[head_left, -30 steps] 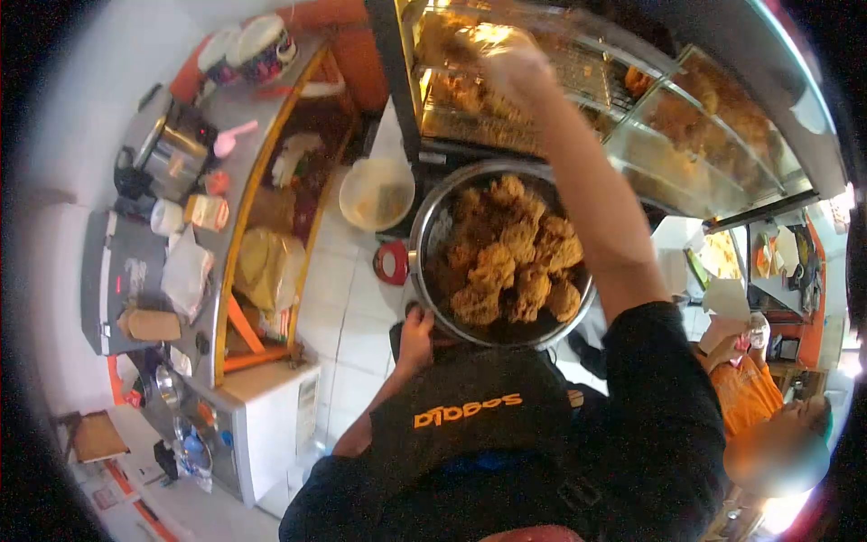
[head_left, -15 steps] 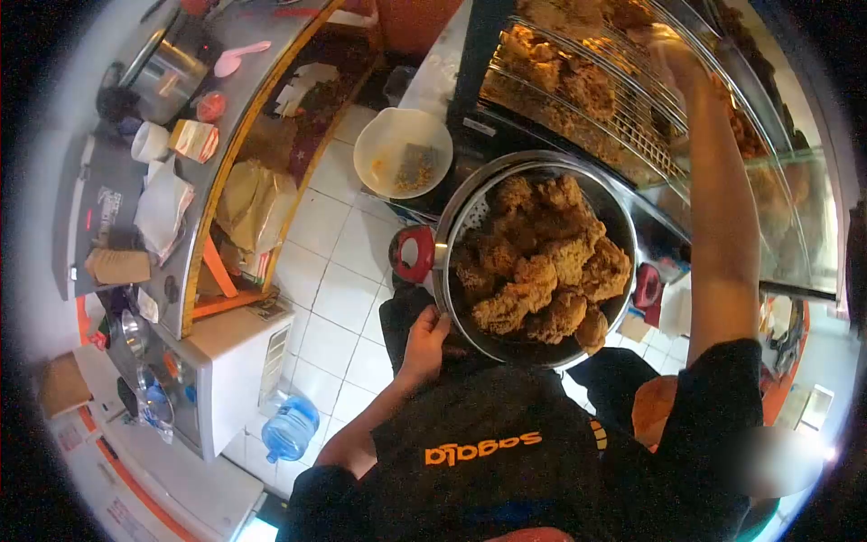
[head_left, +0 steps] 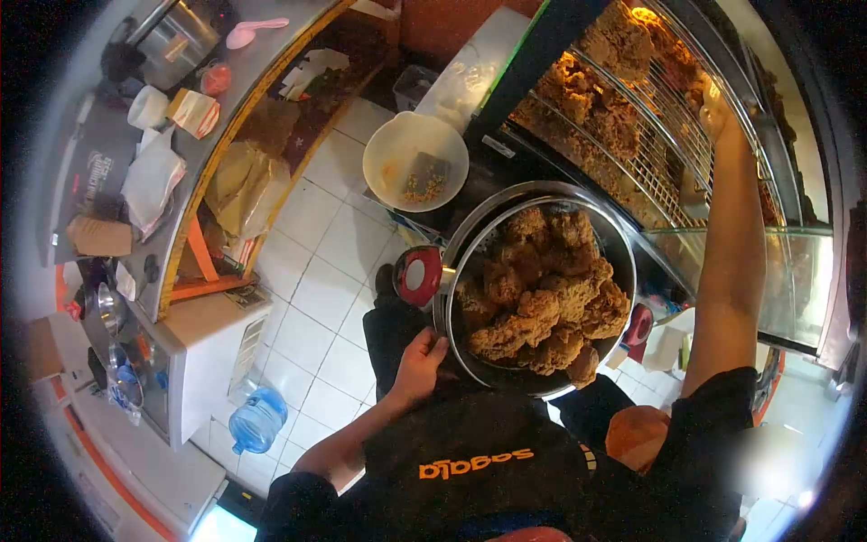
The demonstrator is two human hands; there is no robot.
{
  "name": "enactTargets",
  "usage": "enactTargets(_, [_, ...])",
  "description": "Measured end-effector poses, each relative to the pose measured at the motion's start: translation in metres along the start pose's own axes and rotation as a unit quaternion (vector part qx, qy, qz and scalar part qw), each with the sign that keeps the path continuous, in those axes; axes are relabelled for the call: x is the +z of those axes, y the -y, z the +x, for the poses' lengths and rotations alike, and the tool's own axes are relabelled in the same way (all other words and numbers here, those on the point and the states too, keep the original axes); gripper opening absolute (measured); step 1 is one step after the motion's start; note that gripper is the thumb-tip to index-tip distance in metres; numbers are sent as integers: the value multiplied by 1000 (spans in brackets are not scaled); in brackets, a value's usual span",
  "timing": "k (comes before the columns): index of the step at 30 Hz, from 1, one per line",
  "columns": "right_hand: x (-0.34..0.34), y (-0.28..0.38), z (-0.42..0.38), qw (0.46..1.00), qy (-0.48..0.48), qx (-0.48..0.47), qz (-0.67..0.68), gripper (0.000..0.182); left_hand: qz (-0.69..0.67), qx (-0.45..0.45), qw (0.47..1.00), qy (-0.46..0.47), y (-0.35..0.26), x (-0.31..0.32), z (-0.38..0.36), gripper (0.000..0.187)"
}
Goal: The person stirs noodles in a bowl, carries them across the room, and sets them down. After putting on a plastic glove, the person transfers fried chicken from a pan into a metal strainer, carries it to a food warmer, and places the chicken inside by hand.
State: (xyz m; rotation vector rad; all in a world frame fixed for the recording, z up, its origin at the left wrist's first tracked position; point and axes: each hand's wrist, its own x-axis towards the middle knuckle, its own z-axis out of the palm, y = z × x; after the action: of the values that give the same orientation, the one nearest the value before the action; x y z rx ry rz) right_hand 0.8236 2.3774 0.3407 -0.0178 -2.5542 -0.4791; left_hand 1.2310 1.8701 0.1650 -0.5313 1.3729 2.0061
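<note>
A round metal pan [head_left: 444, 287] heaped with fried chicken [head_left: 542, 303] sits in front of my body. My left hand [head_left: 419, 363] grips the pan's rim at its lower left, thumb on the edge. Up at the right, my right hand [head_left: 716, 107] reaches into the lit display case, over a wire rack [head_left: 664, 149] beside more fried chicken [head_left: 614, 117]. Its fingers are small and blurred by the glare, so whether they hold a piece is unclear.
A white bowl [head_left: 415, 163] with crumbs stands left of the case. Farther left is a counter with a metal pot [head_left: 176, 47], a pink spoon [head_left: 256, 32] and paper packs. A blue water jug [head_left: 258, 421] lies on the tiled floor.
The view has shifted, so the pan and bowl appear lower and the case farther right. My right hand is still inside the case; my left hand still holds the pan.
</note>
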Motion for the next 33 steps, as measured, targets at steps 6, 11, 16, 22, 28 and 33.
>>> enactTargets(6, [0,32,25,997,47,-31,-53,50,27,32,999,8,-6,-1,0,19])
enactTargets(11, [-13,48,27,993,62,-30,-95,49,54,16,998,8,-5,-3,0,18])
enactTargets(16, [-12,50,30,989,66,-15,-130,45,46,35,998,1,-11,2,-1,17])
enactTargets(22, [19,32,20,985,-80,-61,-137,32,56,38,998,1,-5,-2,1,15])
enactTargets(28, [-6,59,28,995,-31,-16,-96,32,87,60,994,-19,-7,1,2,13])
enactTargets(33, [-15,67,25,996,-18,-12,-85,31,61,63,996,-22,5,-2,6,13])
